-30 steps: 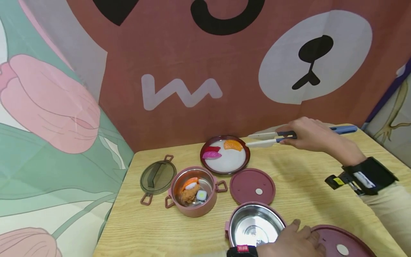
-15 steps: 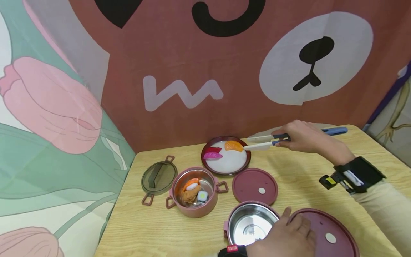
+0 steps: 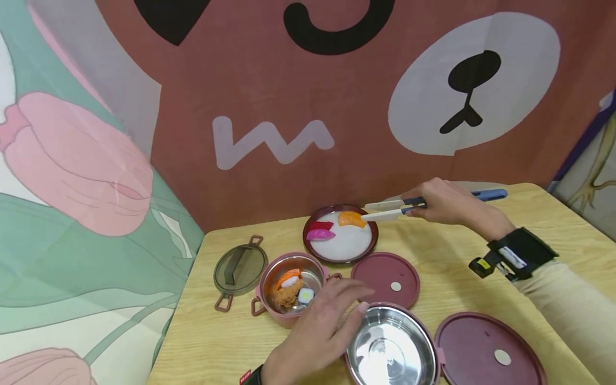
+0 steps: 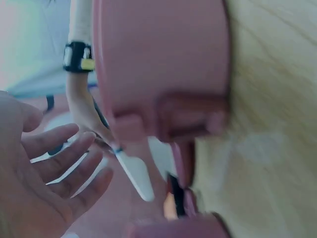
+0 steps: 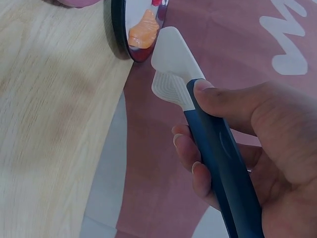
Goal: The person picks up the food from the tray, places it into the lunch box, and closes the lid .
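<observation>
My right hand grips blue-handled tongs with white tips. The tips stand apart at the right side of the dark red plate, close by an orange piece of toy sushi; contact cannot be told. Red and magenta pieces lie on the plate's left. My left hand hovers, fingers spread and holding nothing, between two pink pots. It partly covers the left pot, which holds toy foods, including a fried piece. The right pot shows its bare steel inside.
A see-through lid with a dark handle lies left of the food-filled pot. One maroon lid lies in front of the plate, and a larger one sits right of the steel-lined pot. A printed cloth hangs behind the table.
My left hand has moved left from the steel-lined pot's right side to between the pots. That pot has shifted slightly right. The tongs have moved left, onto the plate's edge.
</observation>
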`<state>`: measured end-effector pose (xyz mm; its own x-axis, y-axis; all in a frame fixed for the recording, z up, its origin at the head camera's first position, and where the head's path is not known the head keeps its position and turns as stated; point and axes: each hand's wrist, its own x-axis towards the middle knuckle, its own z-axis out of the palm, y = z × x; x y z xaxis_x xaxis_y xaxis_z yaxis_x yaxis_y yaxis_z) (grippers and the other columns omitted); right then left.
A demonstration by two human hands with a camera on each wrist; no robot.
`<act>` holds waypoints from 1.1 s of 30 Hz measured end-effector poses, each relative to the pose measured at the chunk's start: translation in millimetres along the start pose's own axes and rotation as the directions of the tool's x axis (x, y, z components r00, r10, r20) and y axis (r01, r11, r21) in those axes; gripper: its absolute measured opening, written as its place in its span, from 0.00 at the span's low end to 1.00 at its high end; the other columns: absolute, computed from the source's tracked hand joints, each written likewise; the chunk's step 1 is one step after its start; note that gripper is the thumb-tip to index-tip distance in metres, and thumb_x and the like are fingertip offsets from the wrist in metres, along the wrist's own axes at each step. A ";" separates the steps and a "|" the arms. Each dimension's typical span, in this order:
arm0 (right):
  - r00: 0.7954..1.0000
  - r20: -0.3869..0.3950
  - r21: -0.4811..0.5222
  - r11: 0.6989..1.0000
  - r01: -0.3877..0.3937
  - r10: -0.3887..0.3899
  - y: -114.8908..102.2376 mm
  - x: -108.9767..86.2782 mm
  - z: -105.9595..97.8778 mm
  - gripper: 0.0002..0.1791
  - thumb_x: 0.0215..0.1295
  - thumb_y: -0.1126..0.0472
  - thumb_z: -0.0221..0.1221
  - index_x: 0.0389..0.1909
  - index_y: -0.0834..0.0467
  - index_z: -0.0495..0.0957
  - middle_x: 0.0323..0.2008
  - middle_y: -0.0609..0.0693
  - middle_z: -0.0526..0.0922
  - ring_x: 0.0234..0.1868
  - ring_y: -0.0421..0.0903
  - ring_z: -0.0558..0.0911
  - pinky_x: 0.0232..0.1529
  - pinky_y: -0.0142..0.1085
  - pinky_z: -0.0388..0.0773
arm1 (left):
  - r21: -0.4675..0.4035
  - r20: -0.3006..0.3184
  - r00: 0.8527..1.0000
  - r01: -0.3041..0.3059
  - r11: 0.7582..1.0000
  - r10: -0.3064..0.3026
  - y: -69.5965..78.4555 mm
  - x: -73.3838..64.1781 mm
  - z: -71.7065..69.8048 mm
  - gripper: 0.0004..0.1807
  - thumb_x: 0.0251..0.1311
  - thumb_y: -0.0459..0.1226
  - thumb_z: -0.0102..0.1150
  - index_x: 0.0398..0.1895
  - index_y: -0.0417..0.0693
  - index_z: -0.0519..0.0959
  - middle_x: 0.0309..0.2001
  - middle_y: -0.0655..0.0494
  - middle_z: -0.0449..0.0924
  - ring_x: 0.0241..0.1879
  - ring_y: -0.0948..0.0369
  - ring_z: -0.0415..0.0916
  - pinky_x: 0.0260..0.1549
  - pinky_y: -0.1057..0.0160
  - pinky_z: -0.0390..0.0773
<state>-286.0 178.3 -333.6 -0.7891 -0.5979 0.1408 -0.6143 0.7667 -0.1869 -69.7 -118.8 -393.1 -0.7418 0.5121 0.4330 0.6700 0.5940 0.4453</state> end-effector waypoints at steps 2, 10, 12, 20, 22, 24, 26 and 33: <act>1.000 0.014 0.010 1.000 0.003 -0.003 -1.7 6.0 2.5 0.19 0.64 0.53 0.71 0.54 0.55 0.86 0.46 0.53 0.89 0.25 0.40 0.71 0.20 0.34 0.60 | -0.063 0.006 0.999 0.046 0.997 -0.046 -9.1 -4.8 -0.5 0.16 0.81 0.46 0.43 0.60 0.60 0.79 0.60 0.67 0.80 0.63 0.69 0.73 0.62 0.62 0.75; 1.000 0.030 0.029 1.000 -0.004 0.003 -6.5 20.4 14.1 0.19 0.63 0.55 0.71 0.53 0.57 0.87 0.47 0.55 0.89 0.24 0.41 0.72 0.19 0.34 0.60 | -0.139 0.032 0.994 0.106 0.985 -0.103 -27.8 -8.4 10.0 0.15 0.80 0.44 0.45 0.55 0.60 0.83 0.50 0.69 0.85 0.46 0.76 0.78 0.47 0.71 0.78; 0.999 0.038 0.021 1.000 -0.010 0.009 -7.7 23.9 17.9 0.19 0.63 0.55 0.71 0.53 0.57 0.87 0.47 0.55 0.89 0.25 0.41 0.73 0.19 0.35 0.60 | -0.155 0.031 0.991 0.130 0.979 -0.127 -30.0 -9.8 11.9 0.15 0.79 0.42 0.45 0.59 0.60 0.81 0.49 0.68 0.86 0.44 0.76 0.78 0.45 0.72 0.78; 0.997 0.071 0.030 0.999 -0.025 0.023 -7.3 30.3 27.0 0.20 0.64 0.56 0.70 0.54 0.60 0.86 0.50 0.58 0.88 0.22 0.40 0.69 0.20 0.35 0.59 | -0.143 0.017 0.990 0.140 0.980 -0.139 -34.9 -11.1 17.4 0.14 0.78 0.39 0.47 0.54 0.57 0.83 0.46 0.67 0.87 0.45 0.75 0.79 0.48 0.71 0.77; 0.997 0.072 0.030 0.999 -0.024 0.022 -8.0 32.3 28.4 0.20 0.64 0.56 0.70 0.54 0.60 0.86 0.49 0.58 0.89 0.22 0.40 0.70 0.20 0.34 0.59 | -0.114 0.028 0.990 0.138 0.984 -0.135 -35.2 -11.5 17.5 0.13 0.77 0.40 0.48 0.49 0.59 0.85 0.46 0.69 0.86 0.47 0.75 0.79 0.51 0.68 0.77; 0.998 0.068 0.029 1.000 -0.009 0.007 -9.9 33.8 29.5 0.19 0.63 0.56 0.71 0.53 0.60 0.86 0.49 0.57 0.89 0.24 0.40 0.72 0.21 0.34 0.61 | -0.096 0.037 0.990 0.138 0.986 -0.135 -35.2 -12.3 18.1 0.12 0.77 0.41 0.49 0.47 0.60 0.85 0.45 0.71 0.86 0.48 0.75 0.79 0.52 0.67 0.76; 0.998 0.059 0.031 1.000 0.005 -0.007 -11.5 34.6 30.5 0.19 0.63 0.56 0.71 0.52 0.60 0.87 0.48 0.57 0.89 0.25 0.40 0.74 0.22 0.34 0.62 | -0.086 0.039 0.990 0.137 0.987 -0.134 -35.2 -13.1 18.9 0.12 0.77 0.41 0.50 0.46 0.60 0.85 0.45 0.71 0.86 0.49 0.74 0.79 0.54 0.65 0.76; 0.998 0.022 0.024 0.998 0.051 -0.052 -11.0 31.3 34.7 0.18 0.64 0.59 0.70 0.53 0.61 0.86 0.46 0.58 0.89 0.23 0.37 0.74 0.21 0.31 0.62 | -0.058 0.031 0.993 0.113 0.992 -0.111 -37.2 -13.6 21.3 0.11 0.76 0.40 0.51 0.46 0.59 0.85 0.46 0.72 0.86 0.50 0.75 0.79 0.57 0.61 0.75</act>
<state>-303.8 143.0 -361.0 -0.7561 -0.6416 0.1292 -0.6535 0.7293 -0.2025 -85.2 -134.6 -432.3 -0.8124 0.4614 0.3566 0.5824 0.6112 0.5359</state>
